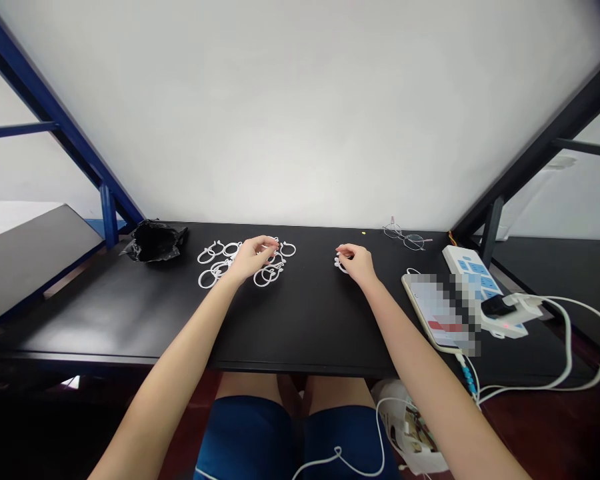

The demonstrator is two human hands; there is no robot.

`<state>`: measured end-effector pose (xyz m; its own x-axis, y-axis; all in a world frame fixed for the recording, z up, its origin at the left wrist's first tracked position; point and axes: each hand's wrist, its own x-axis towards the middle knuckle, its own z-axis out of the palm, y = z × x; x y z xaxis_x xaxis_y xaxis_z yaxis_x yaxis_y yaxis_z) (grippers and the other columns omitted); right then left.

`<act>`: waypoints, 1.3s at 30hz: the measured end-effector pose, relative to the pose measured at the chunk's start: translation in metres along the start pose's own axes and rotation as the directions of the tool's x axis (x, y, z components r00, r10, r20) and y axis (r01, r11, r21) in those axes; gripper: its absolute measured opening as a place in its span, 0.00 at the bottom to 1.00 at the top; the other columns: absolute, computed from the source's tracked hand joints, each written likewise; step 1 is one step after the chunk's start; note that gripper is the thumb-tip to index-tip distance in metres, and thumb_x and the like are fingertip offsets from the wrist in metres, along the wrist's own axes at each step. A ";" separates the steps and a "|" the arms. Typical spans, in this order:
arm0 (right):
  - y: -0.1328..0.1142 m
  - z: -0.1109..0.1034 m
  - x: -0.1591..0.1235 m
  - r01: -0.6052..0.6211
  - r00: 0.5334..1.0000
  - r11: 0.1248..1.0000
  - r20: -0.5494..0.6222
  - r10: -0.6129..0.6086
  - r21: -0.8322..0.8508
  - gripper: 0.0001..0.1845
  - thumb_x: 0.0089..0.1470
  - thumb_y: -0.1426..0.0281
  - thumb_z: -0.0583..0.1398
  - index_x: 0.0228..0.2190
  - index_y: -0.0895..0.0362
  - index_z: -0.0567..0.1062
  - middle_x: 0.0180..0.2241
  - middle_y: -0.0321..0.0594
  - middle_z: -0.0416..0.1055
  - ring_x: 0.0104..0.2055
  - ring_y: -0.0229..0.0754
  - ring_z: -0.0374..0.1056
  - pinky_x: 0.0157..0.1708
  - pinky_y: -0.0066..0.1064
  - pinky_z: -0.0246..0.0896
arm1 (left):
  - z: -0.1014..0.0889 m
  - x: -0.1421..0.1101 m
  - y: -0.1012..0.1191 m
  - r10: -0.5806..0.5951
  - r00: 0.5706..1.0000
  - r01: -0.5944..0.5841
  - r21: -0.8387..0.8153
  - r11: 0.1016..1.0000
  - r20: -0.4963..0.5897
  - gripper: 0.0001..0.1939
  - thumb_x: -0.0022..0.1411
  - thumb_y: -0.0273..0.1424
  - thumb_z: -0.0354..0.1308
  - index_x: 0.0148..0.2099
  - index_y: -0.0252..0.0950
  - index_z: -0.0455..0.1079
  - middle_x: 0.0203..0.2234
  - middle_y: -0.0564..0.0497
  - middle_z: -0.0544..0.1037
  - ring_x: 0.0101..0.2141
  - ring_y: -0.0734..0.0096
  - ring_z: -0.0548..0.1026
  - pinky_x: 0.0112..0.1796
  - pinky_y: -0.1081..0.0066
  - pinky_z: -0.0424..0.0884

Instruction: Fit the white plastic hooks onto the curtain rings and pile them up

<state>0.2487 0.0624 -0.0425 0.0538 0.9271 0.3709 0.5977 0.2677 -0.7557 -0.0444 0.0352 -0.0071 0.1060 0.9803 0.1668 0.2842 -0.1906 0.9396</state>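
Several white open rings with small knobbed ends, like plastic curtain rings [209, 279], lie in a loose pile on the black table [300, 327]. My left hand [253, 258] is over the right part of this pile, its thumb and fingers brought together in a pinch. Whether a ring is between those fingertips cannot be made out against the rings behind. Further right, my right hand [359, 262] pinches a white curtain ring [341, 265] close to the table top. The fingers partly cover that ring, and more than one may be there.
A crumpled black plastic bag [155, 241] sits open at the back left. To the right are eyeglasses [405, 237], a phone [433, 310] on a charging cable, and a white power strip [475, 273] with plugs and looping cords. A white wall rises behind.
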 end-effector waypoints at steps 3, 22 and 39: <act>-0.003 -0.002 0.000 0.004 1.000 1.000 0.000 -0.004 -0.002 0.13 0.39 0.76 0.58 0.30 0.57 0.79 0.30 0.40 0.77 0.34 0.43 0.74 0.41 0.36 0.69 | -0.002 0.001 -0.002 0.034 0.999 -0.030 0.167 0.986 -0.022 0.12 0.54 0.35 0.56 0.39 0.35 0.73 0.39 0.47 0.78 0.33 0.69 0.74 0.32 0.72 0.71; -0.010 -0.004 0.000 0.045 0.998 0.999 -0.048 -0.045 0.004 0.07 0.42 0.75 0.60 0.27 0.56 0.77 0.30 0.40 0.77 0.35 0.44 0.74 0.42 0.40 0.70 | -0.016 -0.007 0.001 0.028 0.938 -0.211 0.506 0.836 0.345 0.11 0.44 0.25 0.55 0.32 0.38 0.76 0.26 0.53 0.77 0.23 0.73 0.69 0.27 0.74 0.64; -0.061 0.010 -0.025 0.191 0.980 0.959 -0.094 -0.175 0.208 0.09 0.51 0.65 0.61 0.33 0.56 0.77 0.29 0.40 0.75 0.31 0.41 0.71 0.31 0.31 0.68 | 0.016 -0.013 0.015 0.131 0.969 -0.147 0.064 0.987 0.209 0.14 0.52 0.37 0.63 0.38 0.32 0.75 0.22 0.51 0.76 0.20 0.77 0.71 0.22 0.77 0.64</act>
<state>0.2029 0.0252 -0.0111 0.0234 0.8374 0.5461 0.4169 0.4883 -0.7666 -0.0268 0.0188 -0.0003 0.3386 0.9144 0.2220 0.3261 -0.3353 0.8839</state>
